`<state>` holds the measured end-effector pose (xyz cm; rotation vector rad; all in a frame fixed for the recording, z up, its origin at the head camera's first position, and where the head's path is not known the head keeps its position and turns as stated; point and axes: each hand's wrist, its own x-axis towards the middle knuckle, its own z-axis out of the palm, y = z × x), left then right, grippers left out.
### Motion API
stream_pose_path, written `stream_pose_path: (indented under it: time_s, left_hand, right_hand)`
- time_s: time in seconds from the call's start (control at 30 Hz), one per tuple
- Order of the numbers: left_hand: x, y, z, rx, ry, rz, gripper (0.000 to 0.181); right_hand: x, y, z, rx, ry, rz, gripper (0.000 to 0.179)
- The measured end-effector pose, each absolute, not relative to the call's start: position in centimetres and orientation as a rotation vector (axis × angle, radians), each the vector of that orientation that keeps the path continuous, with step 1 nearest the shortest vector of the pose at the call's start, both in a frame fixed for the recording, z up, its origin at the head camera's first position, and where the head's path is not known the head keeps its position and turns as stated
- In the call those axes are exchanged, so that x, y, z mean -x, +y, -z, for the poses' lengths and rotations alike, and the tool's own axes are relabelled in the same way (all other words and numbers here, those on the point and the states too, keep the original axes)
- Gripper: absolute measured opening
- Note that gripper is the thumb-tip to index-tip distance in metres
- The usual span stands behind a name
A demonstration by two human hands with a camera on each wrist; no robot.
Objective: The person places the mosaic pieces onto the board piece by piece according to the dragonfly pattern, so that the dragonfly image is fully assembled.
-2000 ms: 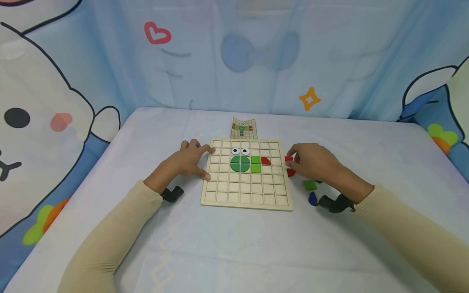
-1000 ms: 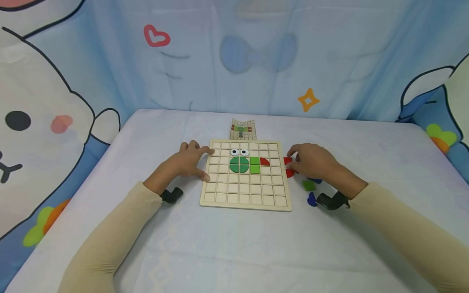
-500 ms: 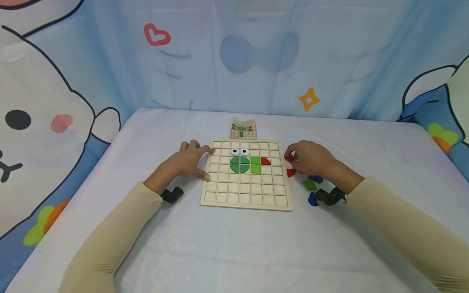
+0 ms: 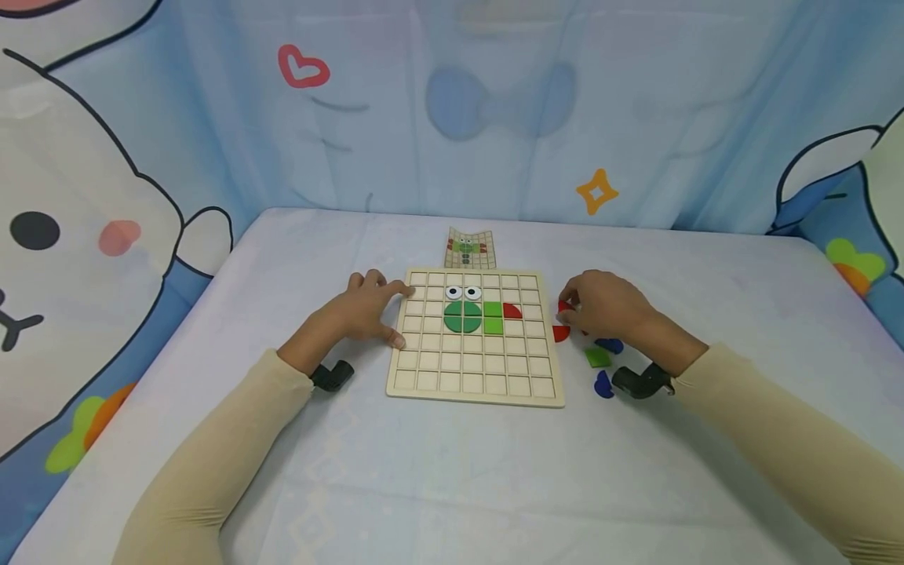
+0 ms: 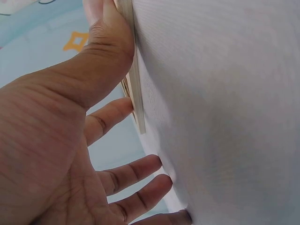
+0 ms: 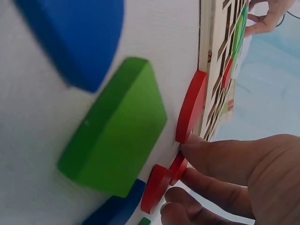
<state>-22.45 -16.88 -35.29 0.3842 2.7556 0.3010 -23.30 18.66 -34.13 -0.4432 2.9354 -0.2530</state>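
A wooden grid board (image 4: 494, 365) lies on the table. On it are two eye tiles (image 4: 472, 293), a dark green circle made of quarter tiles (image 4: 453, 323), two light green square tiles (image 4: 493, 325) and a red quarter-circle tile (image 4: 512, 311). My left hand (image 4: 360, 310) rests thumb and index finger against the board's left edge, its other fingers spread. Right of the board, my right hand (image 4: 603, 306) pinches a red tile (image 6: 177, 169) between thumb and index finger, partly covered by them. Another red tile (image 6: 192, 108) leans at the board's edge.
Right of the board lie a green square tile (image 4: 598, 358), dark blue tiles (image 4: 603, 384) and a further red tile (image 6: 155, 188) near the right fingers. A small pattern card (image 4: 469, 249) stands behind the board. A printed curtain (image 4: 494, 173) hangs behind the table.
My right hand has shifted slightly right, away from the board, with the red tile turned between its fingertips. The left hand and the board stay in place.
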Motion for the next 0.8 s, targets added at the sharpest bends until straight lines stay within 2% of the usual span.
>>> stream_pose_path:
  time_s: [0.37,0.8]
  left_hand:
    - [22.42,-16.93,35.31,-0.380,2.753,-0.301,0.088]
    - [22.33,-16.86,35.12,-0.394,2.751,-0.299,0.087]
  right_hand:
    - [23.59,18.44,34.04,0.479,2.904,0.210,0.028]
    - [23.27,18.37,33.40,0.408,2.868,0.244,0.033]
